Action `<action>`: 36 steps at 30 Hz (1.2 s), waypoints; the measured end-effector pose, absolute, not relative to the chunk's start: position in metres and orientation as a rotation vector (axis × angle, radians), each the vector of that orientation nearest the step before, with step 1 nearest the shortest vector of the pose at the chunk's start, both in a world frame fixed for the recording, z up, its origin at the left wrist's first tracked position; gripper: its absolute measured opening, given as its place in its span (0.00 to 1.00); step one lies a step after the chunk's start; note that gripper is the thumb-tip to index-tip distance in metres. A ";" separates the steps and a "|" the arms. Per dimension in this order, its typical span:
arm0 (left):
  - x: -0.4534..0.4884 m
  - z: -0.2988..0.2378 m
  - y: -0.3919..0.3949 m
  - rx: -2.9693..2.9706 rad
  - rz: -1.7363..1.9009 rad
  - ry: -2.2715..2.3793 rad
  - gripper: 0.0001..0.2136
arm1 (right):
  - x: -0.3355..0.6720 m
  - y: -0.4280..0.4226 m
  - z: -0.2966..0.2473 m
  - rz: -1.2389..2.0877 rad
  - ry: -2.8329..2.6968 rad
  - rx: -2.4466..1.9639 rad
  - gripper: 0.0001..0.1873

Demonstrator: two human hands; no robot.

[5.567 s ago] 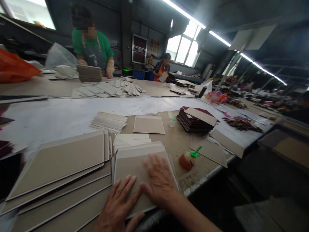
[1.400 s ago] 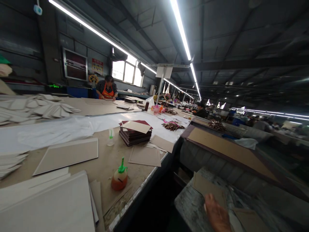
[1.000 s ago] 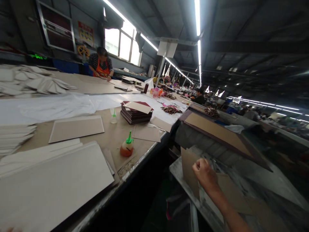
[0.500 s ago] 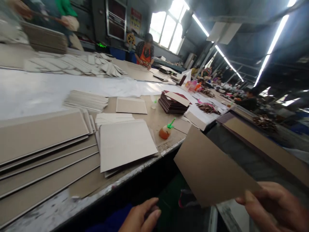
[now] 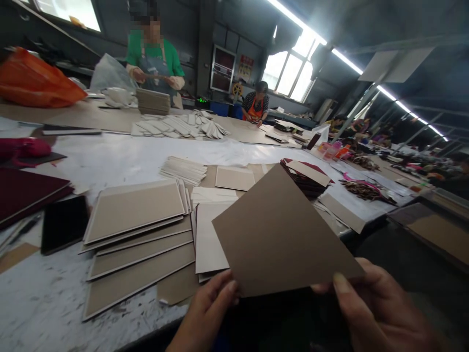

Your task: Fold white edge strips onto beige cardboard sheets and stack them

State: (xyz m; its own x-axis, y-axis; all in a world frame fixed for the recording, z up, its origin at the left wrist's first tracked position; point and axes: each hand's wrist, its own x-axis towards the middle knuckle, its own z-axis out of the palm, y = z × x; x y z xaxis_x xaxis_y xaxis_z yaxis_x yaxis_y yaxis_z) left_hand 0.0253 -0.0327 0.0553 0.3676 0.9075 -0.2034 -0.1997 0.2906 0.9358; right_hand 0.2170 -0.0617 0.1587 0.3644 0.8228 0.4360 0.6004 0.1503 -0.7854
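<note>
A flat brown cardboard sheet (image 5: pixel 282 239) is held up in front of me, tilted, above the table's front edge. My right hand (image 5: pixel 377 305) pinches its lower right corner, thumb on the near face. At the lower left corner, the fingers and thumb of my left hand (image 5: pixel 212 305) are closed on the edge. Behind the sheet lies a stack of pale boards (image 5: pixel 210 239), partly covered by it. Left of that, beige panels with white edges (image 5: pixel 137 208) are fanned out in a pile.
Thin white strips (image 5: pixel 183 168) and a small beige panel (image 5: pixel 234 178) lie farther back. Maroon boards (image 5: pixel 308 178) are stacked behind the sheet. A black phone (image 5: pixel 65 224) is at left. Across the table are two people (image 5: pixel 156 63), loose pale pieces (image 5: pixel 179 124) and an orange bag (image 5: pixel 40 80).
My right hand has brought the cardboard sheet leftward, and my left hand has closed on its other corner. The view has turned left. The glue bottle is now hidden.
</note>
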 end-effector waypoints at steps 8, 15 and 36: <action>-0.031 0.085 0.015 1.271 1.132 1.536 0.15 | 0.211 0.010 0.123 0.927 -1.244 -1.526 0.10; -0.041 0.081 0.034 1.490 1.034 1.736 0.15 | 0.218 0.033 0.105 0.809 -1.623 -1.845 0.13; -0.029 0.034 0.032 1.590 0.649 1.746 0.14 | 0.239 0.029 0.068 0.564 -2.097 -2.285 0.14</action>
State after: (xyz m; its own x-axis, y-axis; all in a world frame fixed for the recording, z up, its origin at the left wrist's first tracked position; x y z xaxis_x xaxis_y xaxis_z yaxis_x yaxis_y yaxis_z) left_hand -0.0289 0.0325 0.0336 -0.0237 0.9883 -0.1509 0.6502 0.1299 0.7486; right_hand 0.2390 0.0290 0.0678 0.0509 0.9625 -0.2663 0.9664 -0.1148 -0.2301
